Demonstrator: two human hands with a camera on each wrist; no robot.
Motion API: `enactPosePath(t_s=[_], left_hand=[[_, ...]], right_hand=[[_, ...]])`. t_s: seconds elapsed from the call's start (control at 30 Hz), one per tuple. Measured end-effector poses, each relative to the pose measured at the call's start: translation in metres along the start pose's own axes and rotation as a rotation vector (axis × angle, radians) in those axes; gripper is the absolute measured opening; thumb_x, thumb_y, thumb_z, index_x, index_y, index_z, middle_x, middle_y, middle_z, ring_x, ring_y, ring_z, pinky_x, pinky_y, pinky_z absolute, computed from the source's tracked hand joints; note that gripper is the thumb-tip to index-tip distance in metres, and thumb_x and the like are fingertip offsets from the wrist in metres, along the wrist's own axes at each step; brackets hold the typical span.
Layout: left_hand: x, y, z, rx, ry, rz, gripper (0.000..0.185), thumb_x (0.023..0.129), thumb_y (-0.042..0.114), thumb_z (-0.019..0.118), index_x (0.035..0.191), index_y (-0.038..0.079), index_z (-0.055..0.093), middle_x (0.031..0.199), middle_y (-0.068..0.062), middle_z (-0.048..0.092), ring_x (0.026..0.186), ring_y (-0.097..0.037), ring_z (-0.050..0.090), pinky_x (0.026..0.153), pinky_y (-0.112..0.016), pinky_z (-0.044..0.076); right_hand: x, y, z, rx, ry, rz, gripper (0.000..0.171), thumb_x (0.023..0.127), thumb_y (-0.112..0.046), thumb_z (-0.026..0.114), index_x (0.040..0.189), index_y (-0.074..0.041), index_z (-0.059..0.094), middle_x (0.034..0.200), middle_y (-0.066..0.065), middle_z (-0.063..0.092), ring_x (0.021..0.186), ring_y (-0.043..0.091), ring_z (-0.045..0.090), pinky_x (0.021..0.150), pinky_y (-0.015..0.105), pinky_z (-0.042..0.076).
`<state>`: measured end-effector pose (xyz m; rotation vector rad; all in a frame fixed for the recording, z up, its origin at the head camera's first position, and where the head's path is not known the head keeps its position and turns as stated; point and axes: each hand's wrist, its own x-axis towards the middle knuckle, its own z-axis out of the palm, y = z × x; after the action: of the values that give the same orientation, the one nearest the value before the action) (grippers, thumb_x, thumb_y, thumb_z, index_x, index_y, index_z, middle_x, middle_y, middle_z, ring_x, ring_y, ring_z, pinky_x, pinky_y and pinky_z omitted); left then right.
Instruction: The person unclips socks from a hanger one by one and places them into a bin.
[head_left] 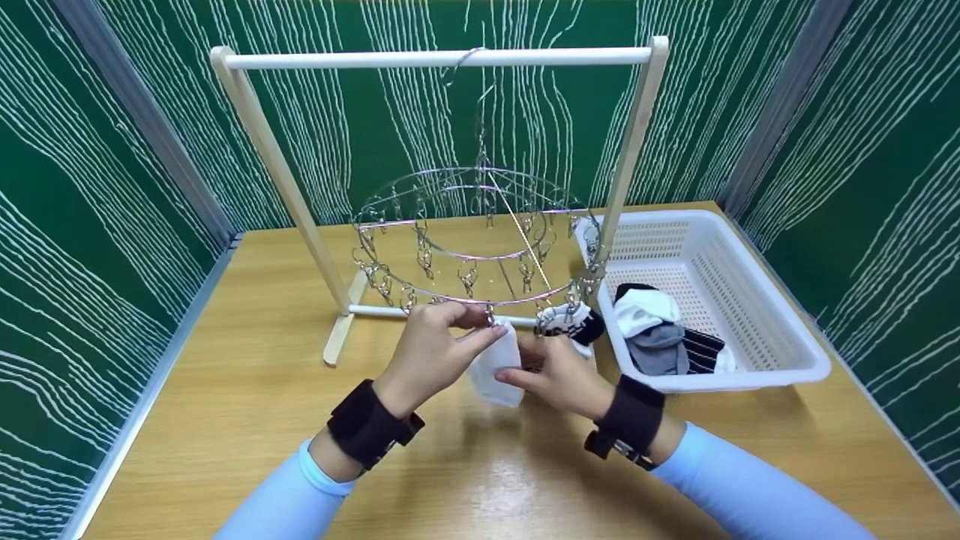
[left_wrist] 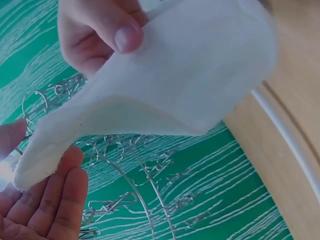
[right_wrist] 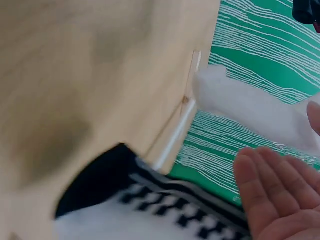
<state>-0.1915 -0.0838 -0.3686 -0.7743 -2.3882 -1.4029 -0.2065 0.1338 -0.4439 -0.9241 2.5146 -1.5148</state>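
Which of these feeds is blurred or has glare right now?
Head view: sharp, glare patch on the table near the wrists. Left wrist view: white sock close, slightly soft. Right wrist view: motion-blurred, the black-and-white sock and tabletop smeared.

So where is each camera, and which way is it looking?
Head: worn up high, looking forward and down at the left hand, right hand and white sock.
Left wrist: looks up past the fingers at the sock and clip hanger.
Right wrist: looks along the table; fingers show.
All share the white sock.
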Motion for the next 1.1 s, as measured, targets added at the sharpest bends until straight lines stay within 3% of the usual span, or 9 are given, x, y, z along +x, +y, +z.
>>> enactPosePath(t_s=[0.1, 0.2, 0.37, 0.47, 0.53, 0.67, 0.87, 0.97, 1.1], left_hand=[[-0.0006, -0.0004, 0.0004, -0.005, 0.006, 0.002, 0.014, 0.095, 0.011, 0.084, 0.099, -0.001, 0.081, 0.093, -0.012, 0.083, 0.089, -0.024, 0.081, 0.085, -0.046, 0.067], [-0.0009, -0.0008, 0.0011, -0.008, 0.011, 0.008, 0.014, 0.094, 0.011, 0.085, 0.100, -0.002, 0.081, 0.093, -0.012, 0.083, 0.090, -0.025, 0.081, 0.086, -0.046, 0.067], [-0.0018, -0.0015, 0.0013, 0.009, 0.020, 0.038, 0.014, 0.094, 0.011, 0.085, 0.101, -0.002, 0.082, 0.093, -0.012, 0.084, 0.090, -0.024, 0.082, 0.086, -0.039, 0.067], [-0.0027, -0.0019, 0.0014, 0.023, 0.030, 0.061, 0.013, 0.095, 0.010, 0.084, 0.100, -0.002, 0.081, 0.092, -0.012, 0.084, 0.089, -0.025, 0.082, 0.085, -0.039, 0.067], [-0.0033, -0.0021, 0.0012, 0.033, 0.039, 0.078, 0.012, 0.094, 0.009, 0.084, 0.098, -0.002, 0.081, 0.091, -0.013, 0.083, 0.088, -0.026, 0.082, 0.084, -0.040, 0.067], [-0.0038, -0.0030, 0.0006, 0.047, 0.052, 0.108, 0.010, 0.094, 0.008, 0.084, 0.090, -0.001, 0.081, 0.089, -0.013, 0.083, 0.087, -0.026, 0.082, 0.081, -0.040, 0.067], [-0.0048, -0.0035, 0.0003, 0.077, 0.069, 0.146, 0.012, 0.093, 0.007, 0.084, 0.084, 0.000, 0.082, 0.085, -0.012, 0.083, 0.083, -0.024, 0.082, 0.072, -0.032, 0.063], [-0.0053, -0.0033, 0.0000, 0.076, 0.073, 0.156, 0.013, 0.094, 0.007, 0.084, 0.083, -0.001, 0.082, 0.084, -0.012, 0.083, 0.080, -0.024, 0.081, 0.067, -0.032, 0.061], [-0.0044, -0.0028, -0.0008, 0.066, 0.075, 0.158, 0.014, 0.094, 0.007, 0.084, 0.083, -0.001, 0.082, 0.084, -0.012, 0.083, 0.081, -0.025, 0.081, 0.069, -0.035, 0.063]], right_hand=[[0.0020, 0.0036, 0.0039, 0.093, 0.002, 0.026, 0.026, 0.101, -0.011, 0.077, 0.120, 0.007, 0.076, 0.110, 0.021, 0.082, 0.097, 0.026, 0.082, 0.081, 0.022, 0.064], [0.0026, 0.0054, 0.0067, 0.119, 0.024, 0.021, 0.021, 0.102, -0.008, 0.074, 0.114, 0.009, 0.078, 0.106, 0.023, 0.082, 0.092, 0.025, 0.081, 0.079, 0.020, 0.062], [0.0021, 0.0069, 0.0093, 0.119, 0.049, -0.019, 0.017, 0.104, -0.007, 0.070, 0.106, 0.007, 0.080, 0.083, 0.019, 0.076, 0.068, 0.005, 0.062, 0.063, 0.015, 0.048], [0.0013, 0.0071, 0.0096, 0.132, 0.051, -0.022, 0.017, 0.105, -0.005, 0.068, 0.105, 0.008, 0.080, 0.080, 0.020, 0.076, 0.065, 0.001, 0.056, 0.061, 0.014, 0.044], [0.0008, 0.0073, 0.0099, 0.143, 0.045, -0.011, 0.018, 0.105, -0.004, 0.068, 0.105, 0.009, 0.080, 0.084, 0.021, 0.078, 0.067, 0.004, 0.064, 0.063, 0.015, 0.049], [-0.0002, 0.0068, 0.0103, 0.140, 0.043, 0.009, 0.019, 0.105, -0.005, 0.068, 0.108, 0.010, 0.079, 0.098, 0.024, 0.082, 0.080, 0.024, 0.079, 0.072, 0.021, 0.061], [-0.0022, 0.0046, 0.0107, 0.142, 0.043, 0.012, 0.019, 0.104, -0.003, 0.068, 0.109, 0.012, 0.078, 0.102, 0.027, 0.081, 0.090, 0.036, 0.082, 0.080, 0.026, 0.065], [-0.0032, 0.0048, 0.0104, 0.133, 0.037, 0.007, 0.018, 0.103, -0.003, 0.069, 0.107, 0.012, 0.079, 0.100, 0.026, 0.081, 0.089, 0.030, 0.082, 0.079, 0.025, 0.064], [-0.0053, 0.0063, 0.0099, 0.117, 0.030, 0.016, 0.016, 0.103, -0.003, 0.070, 0.102, 0.009, 0.080, 0.092, 0.024, 0.081, 0.077, 0.009, 0.075, 0.070, 0.018, 0.059]])
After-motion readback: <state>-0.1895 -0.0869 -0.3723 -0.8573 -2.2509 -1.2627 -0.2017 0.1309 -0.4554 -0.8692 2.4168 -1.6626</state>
